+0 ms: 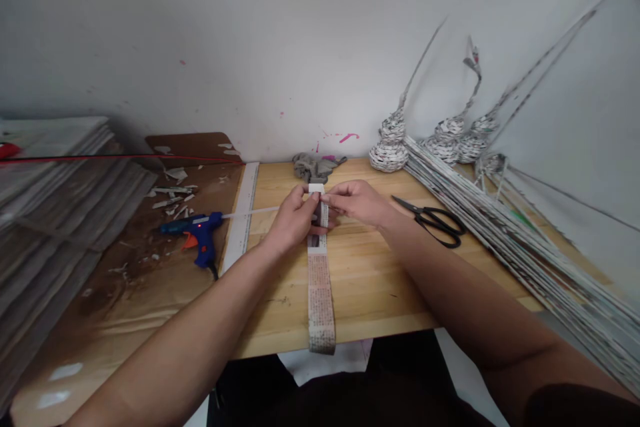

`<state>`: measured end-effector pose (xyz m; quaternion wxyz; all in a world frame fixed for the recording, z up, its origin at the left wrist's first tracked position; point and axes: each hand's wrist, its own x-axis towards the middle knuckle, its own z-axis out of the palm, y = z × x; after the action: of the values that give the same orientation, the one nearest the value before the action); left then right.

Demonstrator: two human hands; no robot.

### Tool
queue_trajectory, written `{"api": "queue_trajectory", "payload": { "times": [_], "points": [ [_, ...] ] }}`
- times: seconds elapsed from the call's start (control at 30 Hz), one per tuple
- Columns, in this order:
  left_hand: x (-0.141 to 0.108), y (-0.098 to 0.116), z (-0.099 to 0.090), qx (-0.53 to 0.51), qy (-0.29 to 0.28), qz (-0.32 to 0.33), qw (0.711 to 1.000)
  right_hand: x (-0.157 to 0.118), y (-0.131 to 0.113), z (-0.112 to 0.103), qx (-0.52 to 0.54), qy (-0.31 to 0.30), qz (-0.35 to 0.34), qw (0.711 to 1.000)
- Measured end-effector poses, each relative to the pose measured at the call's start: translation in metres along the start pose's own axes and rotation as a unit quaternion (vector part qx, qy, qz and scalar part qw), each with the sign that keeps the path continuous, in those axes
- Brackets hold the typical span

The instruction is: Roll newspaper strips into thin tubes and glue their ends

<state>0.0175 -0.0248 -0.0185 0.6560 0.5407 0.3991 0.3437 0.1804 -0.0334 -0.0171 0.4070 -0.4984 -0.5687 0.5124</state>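
A long strip of printed newspaper (321, 287) runs down the middle of the wooden table, its lower end curling over the front edge. Near the strip's top end, my left hand (296, 215) grips it, with the thumb on top and fingers partly beneath. On the other side, my right hand (357, 203) pinches the strip's right edge between thumb and fingertips. A crumpled grey cloth (315, 167) lies just behind the strip's top end.
Black-handled scissors (440, 223) lie right of my hands, beside a bundle of rolled paper sticks (470, 233). Woven paper gourds (389, 150) stand at the back right. Left are a blue glue gun (203, 238), paper scraps (175, 200), and stacked paper (65, 213).
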Motion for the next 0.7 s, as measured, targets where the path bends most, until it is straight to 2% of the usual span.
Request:
{"api": "queue_trajectory", "payload": {
  "times": [0.3, 0.5, 0.7],
  "points": [
    [0.0030, -0.0040, -0.0019, -0.010, -0.014, 0.009, 1.000, 0.0005, -0.0009, 0.0038, -0.089, 0.046, -0.013, 0.995],
    [0.0034, -0.0030, -0.0032, -0.023, 0.000, 0.016, 1.000, -0.0013, -0.0059, -0.0028, -0.065, -0.023, -0.027, 0.997],
    [0.0029, -0.0043, -0.0021, -0.030, -0.008, 0.017, 0.999, 0.0012, 0.0019, -0.0012, -0.053, 0.008, -0.020, 0.998]
  ]
}}
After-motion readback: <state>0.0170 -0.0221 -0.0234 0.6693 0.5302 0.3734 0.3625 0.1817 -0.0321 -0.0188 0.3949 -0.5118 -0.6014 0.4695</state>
